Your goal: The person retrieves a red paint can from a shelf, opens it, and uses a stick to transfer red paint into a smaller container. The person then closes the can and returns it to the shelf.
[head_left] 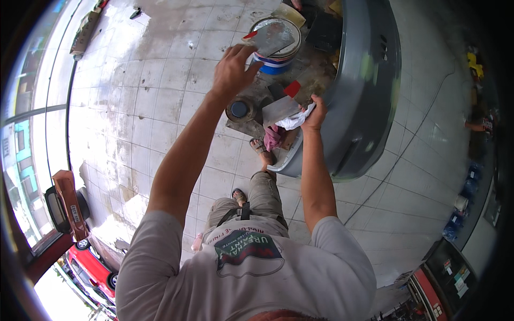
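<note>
My left hand (pixel 234 69) is open, fingers and thumb apart, beside a paint can (pixel 276 65) with a blue and white side. A flat metal spreader (pixel 277 38) with a red end lies across the top of this can, close to my left fingertips. My right hand (pixel 315 113) is closed around a crumpled white cloth (pixel 294 120), next to the inner edge of a grey car bumper (pixel 358 107). Left of the cloth are a flat grey plate (pixel 279 110) and a red-ended piece (pixel 292 89); whether they join is hard to tell.
A round container with a dark blue cap (pixel 239 109) stands left of the plate. A pink rag (pixel 272 138) lies near my foot. Dark sheets (pixel 324 31) lie beyond the can. A cable (pixel 393 166) crosses the tiled floor at right. A red car (pixel 92 266) is at lower left.
</note>
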Available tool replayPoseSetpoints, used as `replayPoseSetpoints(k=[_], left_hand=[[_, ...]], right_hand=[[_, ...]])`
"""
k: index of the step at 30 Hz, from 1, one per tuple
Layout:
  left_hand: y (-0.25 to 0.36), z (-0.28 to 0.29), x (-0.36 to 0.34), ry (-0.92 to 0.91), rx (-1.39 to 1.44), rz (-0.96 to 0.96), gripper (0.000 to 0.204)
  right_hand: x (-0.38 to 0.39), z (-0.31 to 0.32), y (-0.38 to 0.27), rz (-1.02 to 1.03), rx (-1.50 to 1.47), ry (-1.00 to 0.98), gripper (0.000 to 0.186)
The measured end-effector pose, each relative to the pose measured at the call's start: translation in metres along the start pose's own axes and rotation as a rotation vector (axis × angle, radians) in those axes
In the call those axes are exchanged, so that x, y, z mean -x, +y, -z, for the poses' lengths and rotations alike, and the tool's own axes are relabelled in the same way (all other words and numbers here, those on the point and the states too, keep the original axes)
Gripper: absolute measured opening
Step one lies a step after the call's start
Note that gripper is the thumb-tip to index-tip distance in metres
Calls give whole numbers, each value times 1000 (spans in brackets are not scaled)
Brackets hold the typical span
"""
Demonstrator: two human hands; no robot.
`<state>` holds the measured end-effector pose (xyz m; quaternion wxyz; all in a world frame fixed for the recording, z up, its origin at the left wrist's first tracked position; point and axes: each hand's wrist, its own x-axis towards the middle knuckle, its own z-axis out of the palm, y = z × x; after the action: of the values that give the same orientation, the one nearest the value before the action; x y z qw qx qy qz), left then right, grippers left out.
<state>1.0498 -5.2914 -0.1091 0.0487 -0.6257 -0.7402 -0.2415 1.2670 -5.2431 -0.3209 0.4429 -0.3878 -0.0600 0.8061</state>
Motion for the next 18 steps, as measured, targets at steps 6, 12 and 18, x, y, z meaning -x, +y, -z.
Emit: replayPoseSetpoints(k=[6,12,18], left_hand=[[-83,120,195,-176,11,378,23],[-46,215,432,-320,66,896,20],[28,312,496,-62,569,1064,28]], right_hand=[[-33,7,15,88,62,76,32],[77,14,-15,340,824,-105,30],[327,-155,74,-179,727,-616,28]])
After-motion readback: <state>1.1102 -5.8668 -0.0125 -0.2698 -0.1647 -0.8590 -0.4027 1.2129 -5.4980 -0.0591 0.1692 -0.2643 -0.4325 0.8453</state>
